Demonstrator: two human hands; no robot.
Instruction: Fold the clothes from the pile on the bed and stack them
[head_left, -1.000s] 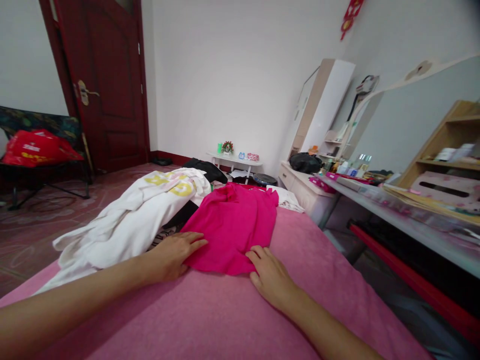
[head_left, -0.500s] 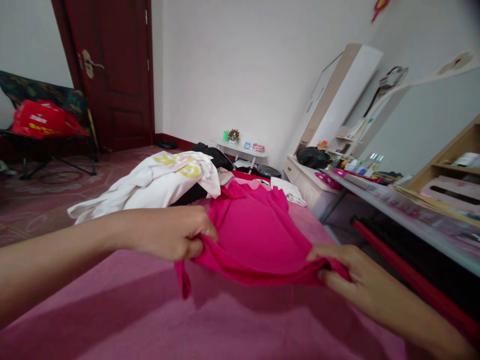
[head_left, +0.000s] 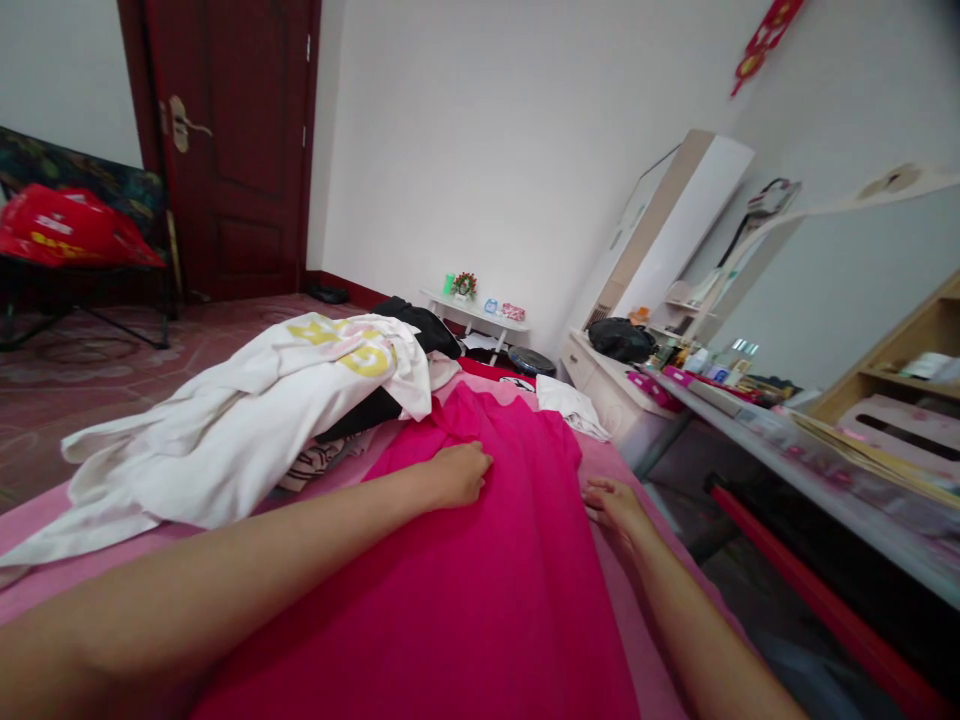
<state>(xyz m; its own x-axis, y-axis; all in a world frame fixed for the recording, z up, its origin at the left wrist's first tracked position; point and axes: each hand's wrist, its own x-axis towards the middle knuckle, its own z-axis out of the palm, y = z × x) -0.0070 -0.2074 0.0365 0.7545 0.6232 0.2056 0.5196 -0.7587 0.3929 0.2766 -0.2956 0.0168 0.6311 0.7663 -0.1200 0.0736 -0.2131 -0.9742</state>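
Note:
A bright pink garment (head_left: 495, 580) lies spread lengthwise over the pink bed cover (head_left: 637, 590), with some folds running along its right part. My left hand (head_left: 459, 474) rests on its upper middle, fingers curled into a closed grip on the cloth. Beside the garment's right edge is my right hand (head_left: 616, 506), its fingers loosely apart and nothing held in them. A white garment with yellow lettering (head_left: 247, 415) is heaped to the left, partly over dark clothing (head_left: 420, 325). The near end of the pink garment runs out of view.
Folded white cloth (head_left: 571, 405) lies at the bed's far right. A dressing table (head_left: 757, 440) with bottles and boxes lines the right side. A small white table (head_left: 474, 308) stands by the wall. At left, a chair holds a red bag (head_left: 75, 228).
The pink garment's near edge, held up by both hands before, is now laid down toward me. My left hand has moved forward onto the cloth; my right hand has let go.

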